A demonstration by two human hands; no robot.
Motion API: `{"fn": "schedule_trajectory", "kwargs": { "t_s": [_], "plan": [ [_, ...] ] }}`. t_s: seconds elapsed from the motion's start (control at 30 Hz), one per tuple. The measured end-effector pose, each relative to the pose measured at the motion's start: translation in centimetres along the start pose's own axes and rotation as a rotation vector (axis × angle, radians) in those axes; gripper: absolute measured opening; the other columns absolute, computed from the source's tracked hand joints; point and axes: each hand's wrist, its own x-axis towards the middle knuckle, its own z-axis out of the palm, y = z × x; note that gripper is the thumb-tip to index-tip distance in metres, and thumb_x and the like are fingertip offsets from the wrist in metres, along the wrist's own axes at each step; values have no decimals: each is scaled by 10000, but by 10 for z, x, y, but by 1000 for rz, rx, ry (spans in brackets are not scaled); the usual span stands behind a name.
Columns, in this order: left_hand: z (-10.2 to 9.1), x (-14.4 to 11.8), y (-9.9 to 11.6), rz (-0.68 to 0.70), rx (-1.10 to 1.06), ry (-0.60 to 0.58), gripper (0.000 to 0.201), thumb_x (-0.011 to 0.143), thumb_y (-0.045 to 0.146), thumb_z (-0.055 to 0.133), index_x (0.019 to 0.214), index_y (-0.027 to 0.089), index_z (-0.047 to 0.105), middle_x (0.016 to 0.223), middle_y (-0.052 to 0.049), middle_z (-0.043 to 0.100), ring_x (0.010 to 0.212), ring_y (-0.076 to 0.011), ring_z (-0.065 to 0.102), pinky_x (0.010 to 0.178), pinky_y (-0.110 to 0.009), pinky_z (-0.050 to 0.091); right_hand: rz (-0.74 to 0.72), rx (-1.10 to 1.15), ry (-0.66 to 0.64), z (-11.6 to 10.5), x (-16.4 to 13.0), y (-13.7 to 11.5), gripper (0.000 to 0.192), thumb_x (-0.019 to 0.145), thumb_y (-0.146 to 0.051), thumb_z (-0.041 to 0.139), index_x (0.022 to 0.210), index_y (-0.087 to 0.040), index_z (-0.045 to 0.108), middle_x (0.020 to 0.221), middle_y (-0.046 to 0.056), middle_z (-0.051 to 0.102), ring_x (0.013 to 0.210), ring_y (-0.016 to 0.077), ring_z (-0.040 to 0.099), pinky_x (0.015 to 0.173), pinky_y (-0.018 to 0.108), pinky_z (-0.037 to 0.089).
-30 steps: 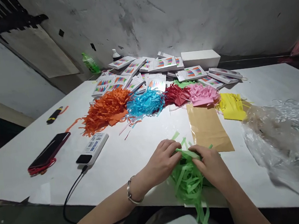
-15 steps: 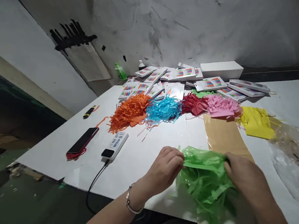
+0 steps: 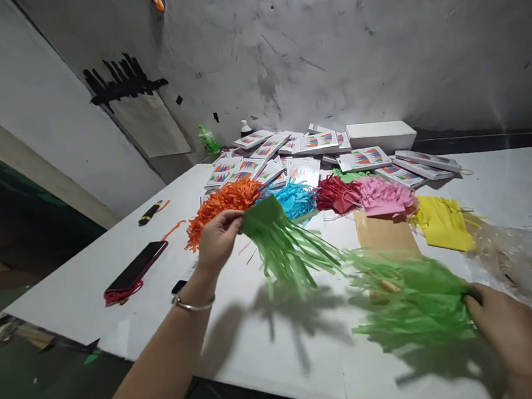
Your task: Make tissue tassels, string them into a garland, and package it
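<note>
On the far left of the white desk [image 3: 67, 287] lie a black-and-yellow marker [image 3: 150, 212] and a dark phone [image 3: 136, 266] on a red cord. Next comes the left hand [image 3: 217, 240], raised above the desk, its fingers [image 3: 231, 218] pinched on the uncut top band of a green tassel [image 3: 284, 248]; the fringe hangs down and to the right from that grip, so the tassel's long axis slopes from the hand toward the desk's middle. Behind it a row of fringed paper heaps runs across: orange [image 3: 222, 205], blue [image 3: 296, 198], red [image 3: 336, 194], pink [image 3: 383, 196] and yellow [image 3: 442, 223], with a brown sheet [image 3: 382, 232] in front of the pink. Behind these is a heap of printed packs [image 3: 290, 153] showing coloured fans, then a white box [image 3: 380, 136]; the print on the packs is too small to read, and no brand can be made out anywhere. A green bottle [image 3: 208, 140] stands by the wall. To the right, low over the desk, a second green bunch [image 3: 407, 295] lies spread and blurred, its strips pointing left toward the first tassel and its gathered end closed in the fingers of the right hand [image 3: 514, 338]. The two green pieces are apart, with a small gap between their fringes; the left hand is higher and farther from the body, the right nearer the desk's front edge. Crumpled clear film [image 3: 530, 255] lies at the far right.
</note>
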Motion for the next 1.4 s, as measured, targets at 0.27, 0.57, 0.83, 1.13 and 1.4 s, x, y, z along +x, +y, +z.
{"fn": "schedule_trajectory", "kwargs": {
  "t_s": [0.27,0.57,0.83,1.13,1.4],
  "plan": [
    [-31,28,-25,318,440,316,215,927,246,513,1038,155,673,1012,-102,682,937,-223,636,904,-376,506,210,40,451,-13,-17,0,463,928,-385,350,1139,-191,714,644,104,659,477,260,535,507,351,389],
    [-18,-68,-83,409,603,-410,158,901,304,607,892,215,736,897,-72,740,799,-226,671,762,-358,527,-110,136,550,21,-17,-13,370,875,-362,431,991,-205,744,829,110,768,550,254,657,502,340,438],
    [44,-113,20,570,301,-586,672,897,598,610,1430,224,442,1354,-183,564,1230,-315,548,1017,-463,456,-558,108,847,10,-45,-75,300,945,-181,457,1078,-143,723,891,56,786,657,174,712,604,259,484],
    [120,-141,69,853,208,-549,328,754,101,524,1063,207,558,870,-65,677,836,-250,581,901,-464,397,-831,335,709,-1,-79,-122,361,914,-101,502,1261,-127,598,1080,110,752,972,225,705,882,346,541],
    [101,-146,72,888,192,-543,385,769,-5,463,1074,205,566,890,-59,673,834,-217,571,928,-435,382,-699,437,495,15,-75,-124,583,693,58,405,1181,-166,632,1110,80,739,1025,221,684,1080,489,399]
  ]
}}
